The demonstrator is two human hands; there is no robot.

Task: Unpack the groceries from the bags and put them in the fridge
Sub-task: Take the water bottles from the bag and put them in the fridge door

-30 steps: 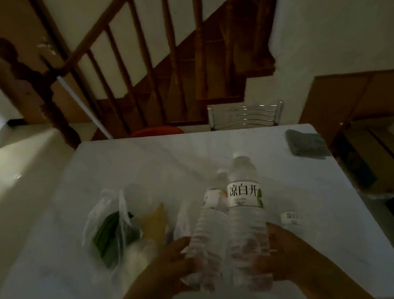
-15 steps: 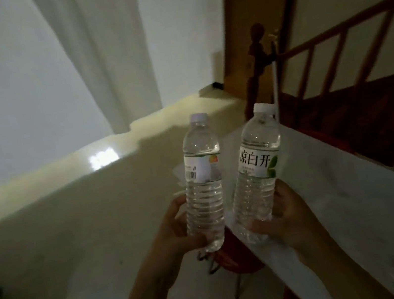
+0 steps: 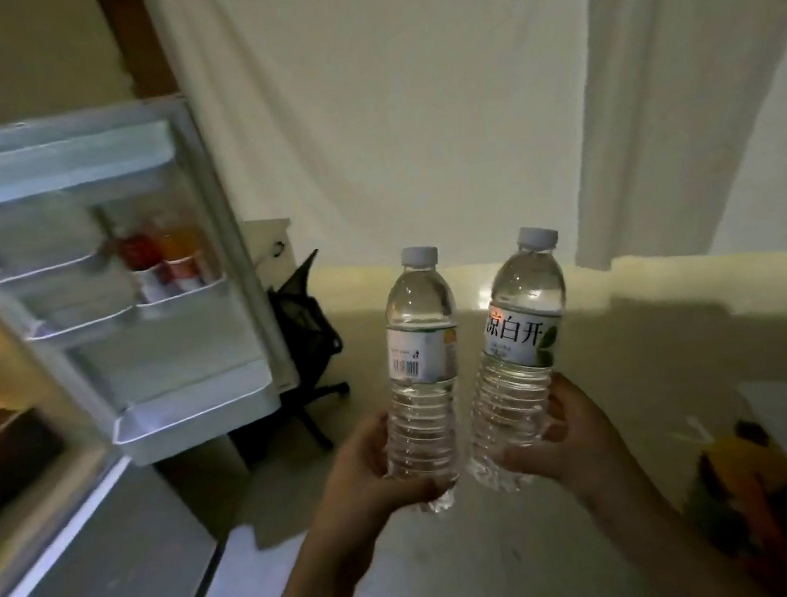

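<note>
You hold two water bottles in front of you, off to the right of the open fridge (image 3: 27, 359): your left hand (image 3: 364, 480) curls round the base of the barcode-label bottle (image 3: 422, 371), your right hand (image 3: 569, 441) curls round the base of the green-leaf bottle (image 3: 521, 360), both clamped on, the hands just beside each other, bottles near but apart. Both bottles stand near upright, long axis vertical, white caps up, tops leaning slightly right. Progress: mid-task I'd say; neither bottle is in the fridge yet. The fridge door (image 3: 116, 271) is swung open, two drink bottles (image 3: 164, 263) already in a door shelf (image 3: 180, 297), bottom door shelf (image 3: 197, 414) looks free, a likely spot. Bags not in view, so can't tell how much is left to unpack
</note>
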